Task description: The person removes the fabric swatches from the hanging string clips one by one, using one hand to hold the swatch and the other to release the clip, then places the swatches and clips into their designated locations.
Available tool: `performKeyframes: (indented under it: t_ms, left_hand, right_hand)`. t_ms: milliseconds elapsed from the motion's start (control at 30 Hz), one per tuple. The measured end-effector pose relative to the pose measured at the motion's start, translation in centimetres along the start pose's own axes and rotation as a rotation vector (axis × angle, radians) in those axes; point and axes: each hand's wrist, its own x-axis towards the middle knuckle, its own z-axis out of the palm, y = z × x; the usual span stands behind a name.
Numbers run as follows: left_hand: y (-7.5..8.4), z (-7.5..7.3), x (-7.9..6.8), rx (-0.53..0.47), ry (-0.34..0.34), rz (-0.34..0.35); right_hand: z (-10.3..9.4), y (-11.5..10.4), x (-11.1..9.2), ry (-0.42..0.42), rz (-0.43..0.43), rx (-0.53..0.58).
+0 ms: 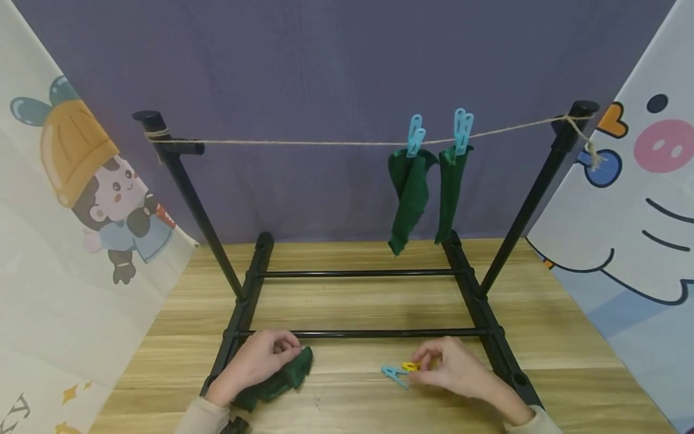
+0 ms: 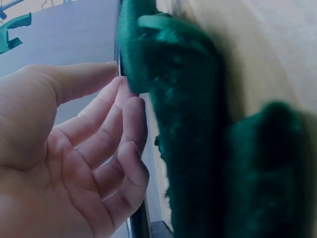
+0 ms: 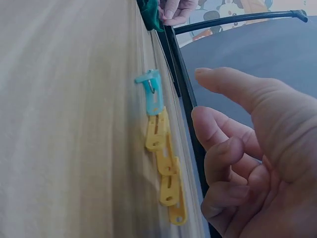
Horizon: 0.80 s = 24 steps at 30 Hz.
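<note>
My left hand point(image 1: 265, 357) pinches the edge of a dark green velvety cloth piece point(image 1: 271, 386) between thumb and index finger, low on the left of the table. Close up in the left wrist view, the green cloth point(image 2: 185, 119) fills the middle, its folds blurred at the right. Thumb and fingers apart, my right hand point(image 1: 450, 367) hovers beside a light-blue clothespin point(image 1: 394, 375) and a yellow clothespin point(image 1: 410, 366). In the right wrist view the blue clothespin point(image 3: 154, 94) lies in line with several yellow clothespins point(image 3: 168, 183); nothing is between my right fingers.
A black frame with two uprights point(image 1: 526, 211) stands on the wooden table point(image 1: 352, 301). Between them runs a string point(image 1: 298, 143). Two green cloth pieces point(image 1: 409, 193) hang from it by blue clothespins point(image 1: 415, 137). A low black crossbar point(image 1: 368, 333) passes just beyond my hands.
</note>
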Motion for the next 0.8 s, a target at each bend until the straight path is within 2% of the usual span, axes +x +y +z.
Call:
performKeyframes:
  t_ms: [133, 267, 500, 800]
  left_hand:
    - [0.3, -0.2, 0.3, 0.009, 0.022, -0.022]
    - [0.6, -0.5, 0.6, 0.008, 0.039, -0.012]
    - [1.3, -1.0, 1.0, 0.018, 0.046, 0.005]
    - [2.2, -1.4, 1.4, 0.002, 0.033, 0.014]
  right_hand:
    - [-0.6, -0.3, 0.0, 0.011, -0.046, 0.005]
    - [-1.4, -0.8, 0.1, 0.023, -0.086, -0.002]
    - [-3.0, -2.0, 0.3, 0.030, -0.062, -0.050]
    - [-4.7, -3.1, 0.5, 0.040, -0.082, -0.076]
